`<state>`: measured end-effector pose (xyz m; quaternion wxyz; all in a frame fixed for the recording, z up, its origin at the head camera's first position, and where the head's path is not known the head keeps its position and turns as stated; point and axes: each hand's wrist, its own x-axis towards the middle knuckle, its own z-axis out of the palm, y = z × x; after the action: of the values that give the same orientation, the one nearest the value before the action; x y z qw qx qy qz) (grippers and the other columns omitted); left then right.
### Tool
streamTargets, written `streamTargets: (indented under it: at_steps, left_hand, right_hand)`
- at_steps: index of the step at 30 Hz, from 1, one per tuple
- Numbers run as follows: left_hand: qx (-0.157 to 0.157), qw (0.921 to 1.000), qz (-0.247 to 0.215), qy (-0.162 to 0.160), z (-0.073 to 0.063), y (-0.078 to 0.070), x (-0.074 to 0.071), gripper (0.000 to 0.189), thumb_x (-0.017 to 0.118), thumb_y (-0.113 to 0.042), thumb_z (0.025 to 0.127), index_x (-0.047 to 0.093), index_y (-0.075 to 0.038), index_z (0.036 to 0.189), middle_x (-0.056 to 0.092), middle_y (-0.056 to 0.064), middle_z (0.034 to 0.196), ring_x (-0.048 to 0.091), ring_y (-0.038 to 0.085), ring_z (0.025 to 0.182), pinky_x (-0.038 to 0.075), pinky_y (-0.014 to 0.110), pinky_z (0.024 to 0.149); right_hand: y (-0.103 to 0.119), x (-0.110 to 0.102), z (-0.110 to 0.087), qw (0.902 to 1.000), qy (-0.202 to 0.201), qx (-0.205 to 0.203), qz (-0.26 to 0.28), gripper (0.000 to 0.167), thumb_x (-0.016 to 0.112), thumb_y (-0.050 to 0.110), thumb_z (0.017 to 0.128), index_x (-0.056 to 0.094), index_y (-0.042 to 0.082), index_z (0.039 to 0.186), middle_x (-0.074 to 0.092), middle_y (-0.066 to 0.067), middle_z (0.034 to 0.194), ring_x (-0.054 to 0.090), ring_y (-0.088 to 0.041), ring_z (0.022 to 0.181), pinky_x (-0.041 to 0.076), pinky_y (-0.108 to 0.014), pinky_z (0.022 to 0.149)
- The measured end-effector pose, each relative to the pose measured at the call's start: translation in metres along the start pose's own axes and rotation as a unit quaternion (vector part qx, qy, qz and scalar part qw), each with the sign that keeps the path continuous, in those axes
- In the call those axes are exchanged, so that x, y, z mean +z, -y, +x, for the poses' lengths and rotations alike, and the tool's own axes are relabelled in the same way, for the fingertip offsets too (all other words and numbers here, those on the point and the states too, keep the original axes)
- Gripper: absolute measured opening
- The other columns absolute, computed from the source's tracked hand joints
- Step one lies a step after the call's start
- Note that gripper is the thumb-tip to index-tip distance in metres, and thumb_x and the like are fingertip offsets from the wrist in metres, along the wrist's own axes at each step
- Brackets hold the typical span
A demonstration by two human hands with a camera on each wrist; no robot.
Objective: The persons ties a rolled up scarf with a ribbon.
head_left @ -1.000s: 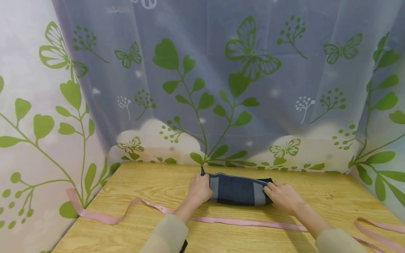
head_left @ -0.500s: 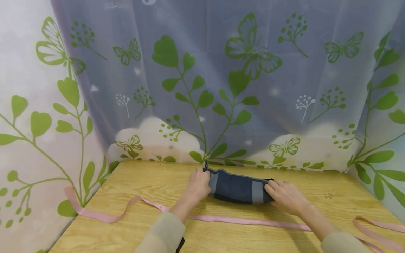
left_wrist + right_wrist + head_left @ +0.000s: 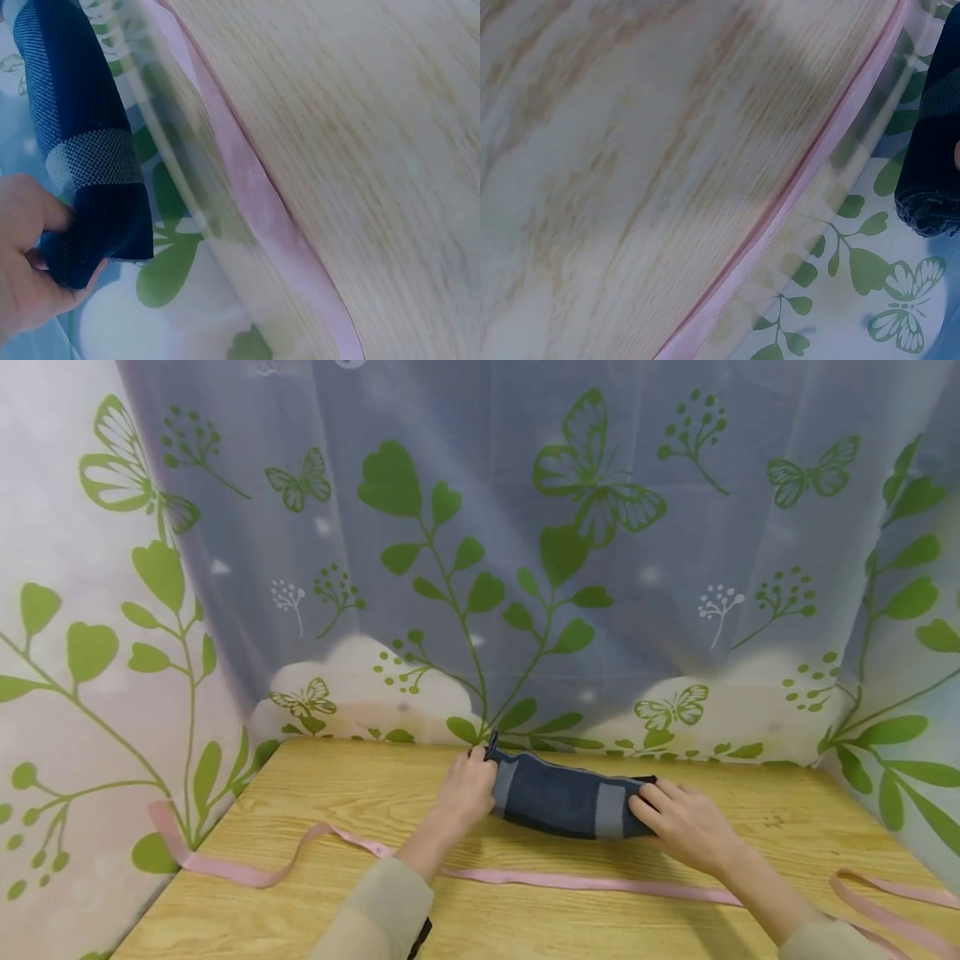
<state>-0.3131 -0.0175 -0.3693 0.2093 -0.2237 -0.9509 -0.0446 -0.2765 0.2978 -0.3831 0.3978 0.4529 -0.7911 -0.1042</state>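
A dark blue cloth with grey check bands [image 3: 558, 797] is rolled into a thick bundle in the middle of the head view, its left end tilted higher than its right. My left hand [image 3: 465, 792] grips the left end, where a corner sticks up. In the left wrist view, thumb and fingers of the left hand [image 3: 30, 259] pinch the roll's end. At the other end my right hand [image 3: 686, 822] holds the roll with curled fingers. The right wrist view shows the layered, frayed end of the cloth [image 3: 930, 165]; that hand is almost wholly out of frame there.
A long pink ribbon [image 3: 555, 880] stretches across the wood-grain table [image 3: 360, 785] in front of the cloth, passing below both forearms. Its right part loops back near the table's right side [image 3: 870, 897]. Behind the table hangs a blue-grey curtain [image 3: 480, 610] printed with leaves and butterflies.
Both hands have raised the rolled cloth slightly, the left end more than the right. The roll sags a little in its middle. The ribbon stays in place.
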Motion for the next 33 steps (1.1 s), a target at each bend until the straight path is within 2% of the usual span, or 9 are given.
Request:
streamTargets:
  at_steps: [8,12,13,16,19,20,24,29,33]
  left_hand:
    - [0.004,1.0000,0.000,-0.006,0.001,0.000,-0.002,0.032,0.081,-0.011,0.063,0.067,-0.003,0.091,0.056,0.017,0.098,0.057,0.032,0.081,0.049,0.038,0.071]
    - [0.010,0.9999,0.007,-0.001,0.002,0.001,-0.003,0.034,0.081,-0.013,0.065,0.068,-0.004,0.094,0.056,0.016,0.100,0.057,0.031,0.083,0.049,0.037,0.071]
    - [0.012,0.9999,0.008,0.003,0.002,0.001,-0.004,0.034,0.081,-0.013,0.066,0.068,-0.004,0.095,0.056,0.016,0.100,0.057,0.031,0.083,0.049,0.037,0.072]
    - [0.020,0.9996,0.011,0.014,0.002,0.001,-0.006,0.035,0.082,-0.015,0.068,0.068,-0.005,0.098,0.055,0.014,0.100,0.056,0.030,0.085,0.050,0.037,0.072]
    - [0.029,0.9993,0.012,0.021,0.002,0.001,-0.008,0.036,0.082,-0.017,0.068,0.068,-0.005,0.099,0.055,0.014,0.101,0.056,0.030,0.085,0.050,0.037,0.072]
    - [0.033,0.9992,0.013,0.019,0.002,0.002,-0.008,0.035,0.082,-0.016,0.068,0.068,-0.005,0.098,0.055,0.013,0.099,0.056,0.030,0.084,0.050,0.036,0.071]
    - [0.056,0.9982,0.020,0.005,0.003,0.004,-0.011,0.031,0.080,-0.012,0.068,0.068,-0.006,0.096,0.057,0.013,0.095,0.056,0.029,0.078,0.050,0.035,0.068]
    - [0.085,0.9955,0.035,-0.022,0.006,0.007,-0.013,0.027,0.079,-0.009,0.066,0.068,-0.006,0.091,0.057,0.012,0.090,0.056,0.027,0.072,0.049,0.034,0.064]
    - [0.094,0.9949,0.032,-0.019,0.009,0.009,-0.016,0.026,0.078,-0.008,0.067,0.068,-0.006,0.091,0.057,0.012,0.091,0.055,0.027,0.072,0.049,0.036,0.065]
  right_hand:
    - [0.004,-0.008,0.001,0.9997,-0.024,0.000,-0.009,0.073,0.093,0.034,0.034,0.060,0.005,0.092,0.054,-0.009,0.087,0.053,-0.027,0.071,0.046,-0.035,0.049]
    - [0.006,-0.011,0.001,0.9993,-0.034,-0.008,-0.011,0.066,0.091,0.033,0.040,0.061,0.005,0.092,0.056,-0.009,0.085,0.054,-0.026,0.070,0.046,-0.034,0.049]
    - [0.007,-0.011,0.001,0.9992,-0.037,-0.010,-0.010,0.060,0.089,0.033,0.046,0.061,0.005,0.091,0.056,-0.009,0.085,0.054,-0.026,0.070,0.046,-0.035,0.049]
    - [0.010,-0.013,0.000,0.9984,-0.054,-0.014,-0.002,0.031,0.069,0.034,0.080,0.062,0.005,0.089,0.056,-0.009,0.083,0.054,-0.026,0.069,0.046,-0.035,0.050]
    - [0.015,-0.013,0.001,0.9964,-0.083,-0.019,0.008,0.034,0.038,0.024,0.099,0.063,0.005,0.087,0.057,-0.008,0.082,0.055,-0.025,0.067,0.046,-0.036,0.049]
    - [0.017,-0.014,0.002,0.9954,-0.093,-0.021,0.011,0.039,0.031,0.020,0.100,0.064,0.006,0.085,0.058,-0.007,0.081,0.055,-0.025,0.066,0.046,-0.035,0.048]
    - [0.024,-0.017,0.004,0.9930,-0.113,-0.028,0.017,0.036,0.033,0.010,0.099,0.064,0.008,0.083,0.058,-0.005,0.079,0.055,-0.023,0.066,0.046,-0.034,0.049]
    - [0.031,-0.023,0.007,0.9923,-0.117,-0.037,0.017,0.037,0.033,0.010,0.101,0.065,0.009,0.082,0.060,-0.005,0.080,0.057,-0.022,0.068,0.046,-0.033,0.052]
    - [0.036,-0.028,0.009,0.9917,-0.120,-0.044,0.016,0.037,0.033,0.012,0.101,0.066,0.008,0.083,0.061,-0.005,0.080,0.058,-0.022,0.068,0.046,-0.033,0.052]
